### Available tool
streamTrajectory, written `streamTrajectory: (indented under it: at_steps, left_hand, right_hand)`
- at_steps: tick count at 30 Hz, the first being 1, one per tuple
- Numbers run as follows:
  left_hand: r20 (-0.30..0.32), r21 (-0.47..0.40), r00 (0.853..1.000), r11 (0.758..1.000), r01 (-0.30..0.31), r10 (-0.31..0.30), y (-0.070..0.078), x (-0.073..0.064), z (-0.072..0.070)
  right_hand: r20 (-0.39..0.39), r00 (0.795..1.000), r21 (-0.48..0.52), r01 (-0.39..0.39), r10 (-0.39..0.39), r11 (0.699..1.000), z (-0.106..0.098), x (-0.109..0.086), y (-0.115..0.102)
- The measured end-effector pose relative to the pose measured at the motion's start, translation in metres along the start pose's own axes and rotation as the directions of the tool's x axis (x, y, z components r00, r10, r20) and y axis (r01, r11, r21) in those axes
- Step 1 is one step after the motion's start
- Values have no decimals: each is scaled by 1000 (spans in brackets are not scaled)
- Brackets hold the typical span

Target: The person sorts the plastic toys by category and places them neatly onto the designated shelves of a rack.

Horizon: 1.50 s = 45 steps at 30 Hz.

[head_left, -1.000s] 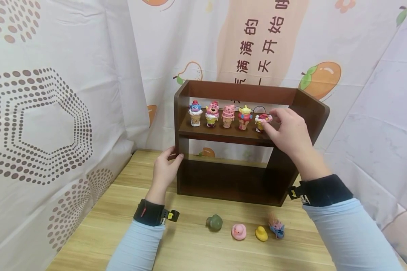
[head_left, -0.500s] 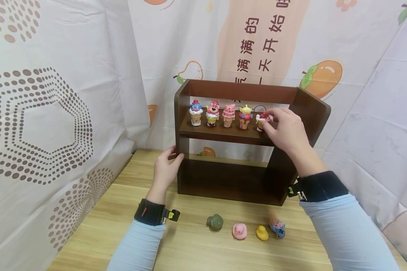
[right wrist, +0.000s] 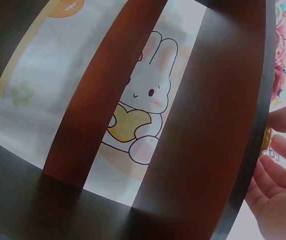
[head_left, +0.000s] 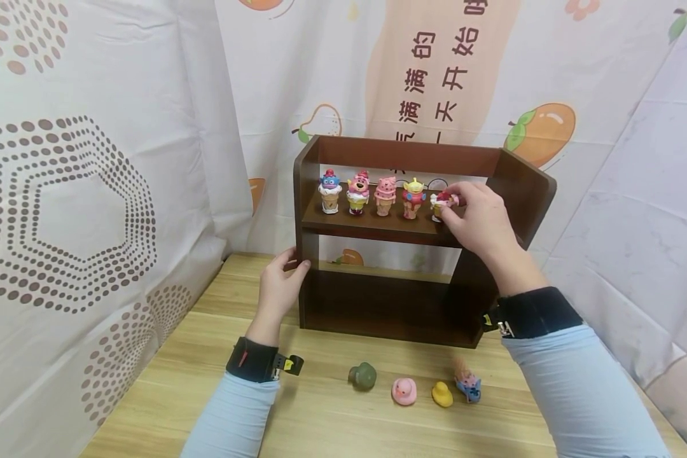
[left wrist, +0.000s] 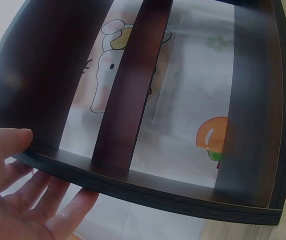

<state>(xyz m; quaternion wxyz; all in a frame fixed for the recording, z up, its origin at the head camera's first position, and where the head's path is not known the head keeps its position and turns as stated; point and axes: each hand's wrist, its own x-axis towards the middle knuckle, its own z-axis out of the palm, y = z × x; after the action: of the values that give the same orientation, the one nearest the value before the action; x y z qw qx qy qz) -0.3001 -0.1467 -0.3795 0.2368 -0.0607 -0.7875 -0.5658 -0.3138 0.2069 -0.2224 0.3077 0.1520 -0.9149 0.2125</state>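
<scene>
A dark brown two-tier shelf (head_left: 389, 235) stands on the wooden table. My left hand (head_left: 280, 280) holds its left side panel, thumb at the front edge and fingers on the outer face; the left wrist view shows this hand (left wrist: 42, 200) close up. On the upper board, my right hand (head_left: 483, 219) pinches a red, white and yellow ice-cream-cone figurine (head_left: 437, 207) at the right end of a row. Fingers cover part of it. To its left stand an alien cone figurine (head_left: 413, 198), a pink cone figurine (head_left: 385, 196), a pink bear cone figurine (head_left: 357, 192) and a blue-headed cone figurine (head_left: 329, 192), all upright.
On the table before the shelf lie a dark green toy (head_left: 363, 376), a pink rubber duck (head_left: 404, 391), a yellow rubber duck (head_left: 442, 394) and a blue-and-pink cone figurine (head_left: 467, 380) on its side. A printed curtain (head_left: 298, 76) hangs behind.
My right wrist and forearm have shifted slightly left while the fingers stay at the red-topped figurine. The left hand and the other figurines have not moved.
</scene>
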Motion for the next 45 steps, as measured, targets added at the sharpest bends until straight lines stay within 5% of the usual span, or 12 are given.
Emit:
streamTrajectory:
  at_steps: [28,45]
  left_hand:
    - [-2,14,1000,1000,10,-10,-3,-1,0]
    - [-3,11,1000,1000,-5,5,-2,1,0]
  right_hand:
    - [10,1000,3,-12,12,1000,-1,-1,0]
    - [-87,996,61,33,-27,998,-17,-15,-5]
